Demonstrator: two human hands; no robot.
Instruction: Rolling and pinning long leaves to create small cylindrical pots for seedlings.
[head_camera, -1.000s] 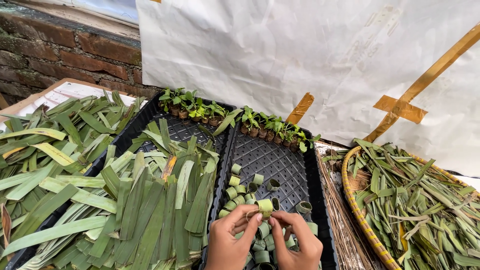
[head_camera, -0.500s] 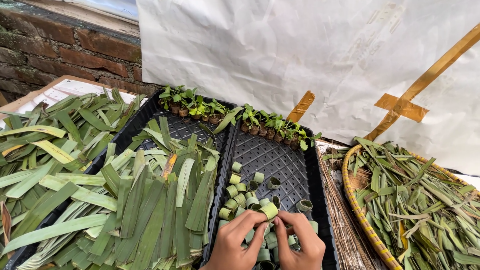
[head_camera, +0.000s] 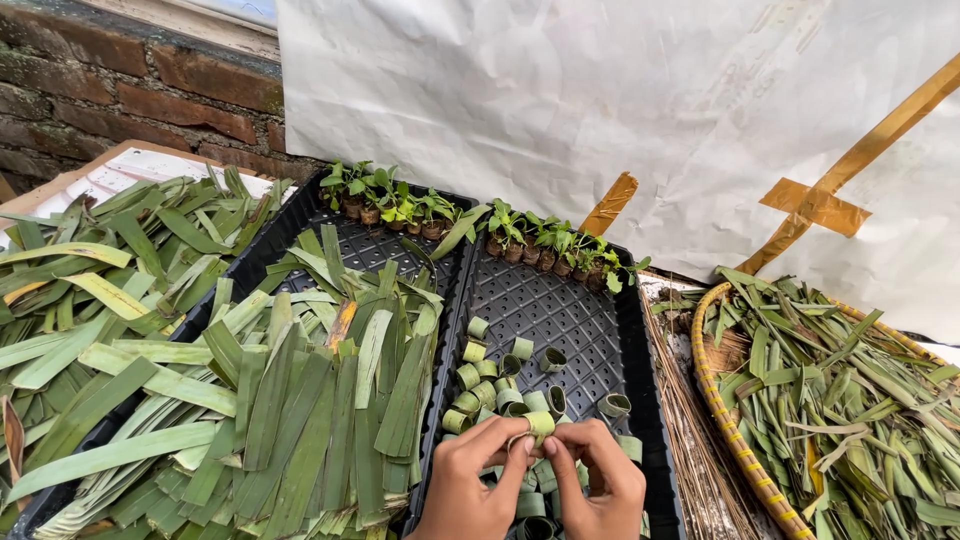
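Both hands, left hand (head_camera: 470, 480) & right hand (head_camera: 598, 478), pinch one rolled leaf ring (head_camera: 539, 424) w/ fingertips closed, above black tray (head_camera: 640, 400); loose grip = ring prob. uncurls.

The only package in view is a flattened cardboard box (head_camera: 130, 170), pale inside with brown edges, lying left of the black tray (head_camera: 640, 400) beneath cut green leaves. Behind that tray hangs a plain white sheet (head_camera: 560, 100) patched with brown tape. No labels, signs or screens show.
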